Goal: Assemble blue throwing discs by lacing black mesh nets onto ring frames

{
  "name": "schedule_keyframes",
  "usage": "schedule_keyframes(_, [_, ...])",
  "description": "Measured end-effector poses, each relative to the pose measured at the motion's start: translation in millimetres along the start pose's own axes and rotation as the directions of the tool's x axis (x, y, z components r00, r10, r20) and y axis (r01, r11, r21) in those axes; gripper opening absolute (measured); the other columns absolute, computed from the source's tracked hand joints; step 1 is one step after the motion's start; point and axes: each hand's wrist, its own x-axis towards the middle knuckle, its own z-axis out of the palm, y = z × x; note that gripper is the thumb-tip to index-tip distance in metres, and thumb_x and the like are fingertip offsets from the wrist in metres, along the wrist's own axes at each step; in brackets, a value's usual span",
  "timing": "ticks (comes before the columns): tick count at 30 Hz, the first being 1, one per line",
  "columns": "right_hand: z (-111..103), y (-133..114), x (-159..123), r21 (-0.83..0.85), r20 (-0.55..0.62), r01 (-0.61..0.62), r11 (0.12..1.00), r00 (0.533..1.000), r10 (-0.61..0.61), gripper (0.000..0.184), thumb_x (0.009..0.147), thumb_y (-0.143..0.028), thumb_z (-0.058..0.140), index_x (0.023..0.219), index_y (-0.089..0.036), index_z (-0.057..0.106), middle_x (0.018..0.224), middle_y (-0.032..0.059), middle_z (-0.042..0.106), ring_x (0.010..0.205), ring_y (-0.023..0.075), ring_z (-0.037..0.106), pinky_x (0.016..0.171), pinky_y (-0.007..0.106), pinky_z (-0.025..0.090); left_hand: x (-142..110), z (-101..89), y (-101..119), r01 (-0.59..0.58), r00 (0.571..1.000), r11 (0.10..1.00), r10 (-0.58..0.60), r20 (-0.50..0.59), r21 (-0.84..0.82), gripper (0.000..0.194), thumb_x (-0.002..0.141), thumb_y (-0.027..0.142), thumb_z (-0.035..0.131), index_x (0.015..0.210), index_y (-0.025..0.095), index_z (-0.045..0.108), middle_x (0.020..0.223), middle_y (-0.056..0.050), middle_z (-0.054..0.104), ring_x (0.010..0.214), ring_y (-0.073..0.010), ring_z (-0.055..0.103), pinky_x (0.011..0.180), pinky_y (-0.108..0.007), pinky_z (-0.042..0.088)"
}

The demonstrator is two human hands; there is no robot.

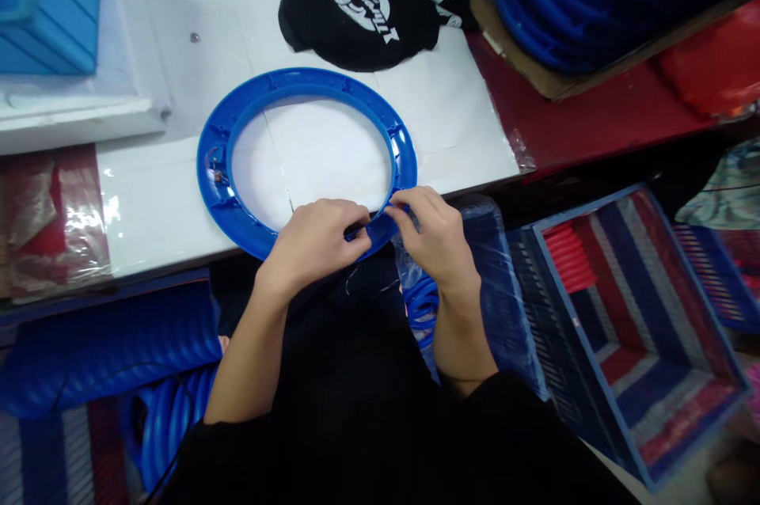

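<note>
A blue plastic ring (214, 125) lies with its ribbed, hollow side up on the white tabletop, its near edge reaching over the table's front edge. Inside its left part sits a small electrical piece (217, 175) with thin wires. My left hand (324, 240) is closed at the near rim, thumb and fingers curled on the ring. Just to the right, my right hand (433, 232) is pinched at the ring's lower right; whatever is between its fingertips is too small or hidden to make out.
Black round fabric pieces with white print (356, 6) lie beyond the ring. A blue bin (53, 6) stands at left on a white foam block (139, 85). Blue rings fill a cardboard box (522, 70) at upper right. A striped-lined crate (635, 331) sits below right.
</note>
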Motion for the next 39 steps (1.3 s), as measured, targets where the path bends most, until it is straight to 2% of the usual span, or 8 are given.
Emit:
schedule_keyframes(5, [7.1, -5.7, -3.7, -0.061, -0.017, 0.005, 0.998, 1.000, -0.006, 0.010, 0.106, -0.017, 0.056, 0.106, -0.022, 0.065, 0.097, 0.0077, 0.070, 0.093, 0.0242, 0.064, 0.087, 0.041, 0.055, -2.6, -5.5, -3.8, -0.026, 1.000, 1.000, 0.026, 0.015, 0.004, 0.017, 0.087, 0.023, 0.057, 0.085, 0.021, 0.074, 0.084, -0.003, 0.076, 0.075, -0.0177, 0.066, 0.069, -0.032, 0.042])
schedule_keyframes(10, [10.2, -8.0, -3.3, -0.126, 0.060, 0.012, 0.992, 0.998, -0.004, 0.020, 0.108, -0.017, 0.048, 0.103, -0.022, 0.066, 0.095, 0.0099, 0.070, 0.091, 0.0263, 0.061, 0.085, 0.043, 0.052, -1.5, -5.0, -3.2, 0.002, 1.000, 0.999, -0.002, 0.012, 0.048, 0.014, 0.084, 0.022, 0.058, 0.081, 0.021, 0.071, 0.081, -0.002, 0.074, 0.074, -0.0179, 0.064, 0.067, -0.032, 0.040])
schedule_keyframes(14, [6.9, -10.0, -1.1, -0.125, 0.100, -0.058, 0.990, 0.993, 0.070, 0.014, 0.105, -0.015, 0.053, 0.111, -0.021, 0.065, 0.101, 0.0111, 0.071, 0.097, 0.0274, 0.064, 0.087, 0.043, 0.054, -3.9, -8.8, 0.5, 0.034, 0.999, 0.996, -0.037, 0.032, 0.081, 0.016, 0.086, 0.022, 0.057, 0.085, 0.021, 0.073, 0.086, -0.003, 0.077, 0.077, -0.0192, 0.067, 0.067, -0.032, 0.042])
schedule_keyframes(19, [5.9, -22.2, -2.3, -0.106, 0.115, -0.194, 0.975, 0.972, 0.206, 0.016, 0.103, -0.014, 0.058, 0.115, -0.022, 0.063, 0.099, 0.0093, 0.069, 0.095, 0.0262, 0.066, 0.084, 0.040, 0.055, -4.8, -10.5, 10.6, 0.010, 0.997, 0.994, -0.018, 0.075, 0.105, 0.026, 0.096, 0.031, 0.055, 0.109, 0.022, 0.075, 0.108, -0.007, 0.080, 0.095, -0.0260, 0.073, 0.076, -0.036, 0.049])
schedule_keyframes(22, [5.7, -29.2, -5.5, -0.112, 0.108, -0.236, 0.965, 0.963, 0.247, 0.015, 0.103, -0.014, 0.057, 0.114, -0.021, 0.064, 0.098, 0.0096, 0.070, 0.094, 0.0266, 0.065, 0.082, 0.040, 0.054, -1.7, -4.5, 13.9, 0.023, 0.997, 0.988, -0.035, 0.074, 0.152, 0.029, 0.097, 0.025, 0.049, 0.107, 0.019, 0.075, 0.106, -0.010, 0.080, 0.093, -0.0276, 0.074, 0.076, -0.037, 0.051])
schedule_keyframes(28, [-8.3, -19.0, -5.1, 0.111, 0.136, -0.163, 0.980, 0.980, 0.147, 0.015, 0.099, -0.012, 0.065, 0.107, -0.024, 0.066, 0.099, 0.0033, 0.073, 0.089, 0.0202, 0.068, 0.083, 0.034, 0.054, -3.6, -0.3, 6.3, 0.017, 0.999, 0.998, -0.019, 0.040, 0.058, 0.028, 0.092, 0.023, 0.055, 0.103, 0.024, 0.081, 0.098, -0.005, 0.082, 0.088, -0.0236, 0.075, 0.078, -0.034, 0.051])
schedule_keyframes(32, [-14.3, -12.2, 2.7, 0.105, 0.052, -0.060, 0.993, 0.997, 0.055, 0.011, 0.099, -0.013, 0.065, 0.096, -0.023, 0.069, 0.095, 0.0030, 0.075, 0.089, 0.0203, 0.068, 0.083, 0.035, 0.053, -5.1, -0.8, 1.5, 0.029, 0.999, 1.000, -0.029, 0.042, 0.002, 0.030, 0.089, 0.024, 0.057, 0.103, 0.024, 0.083, 0.093, -0.004, 0.082, 0.081, -0.0218, 0.073, 0.075, -0.034, 0.048])
schedule_keyframes(39, [-13.4, -5.5, 13.7, 0.081, 0.109, -0.069, 0.994, 0.992, 0.060, 0.011, 0.098, -0.015, 0.066, 0.095, -0.024, 0.070, 0.094, 0.0016, 0.076, 0.086, 0.0205, 0.068, 0.081, 0.036, 0.054, -4.2, 3.3, -1.1, 0.003, 1.000, 0.999, -0.003, 0.016, -0.038, 0.031, 0.089, 0.024, 0.056, 0.105, 0.024, 0.083, 0.095, -0.005, 0.083, 0.079, -0.0207, 0.072, 0.073, -0.034, 0.046])
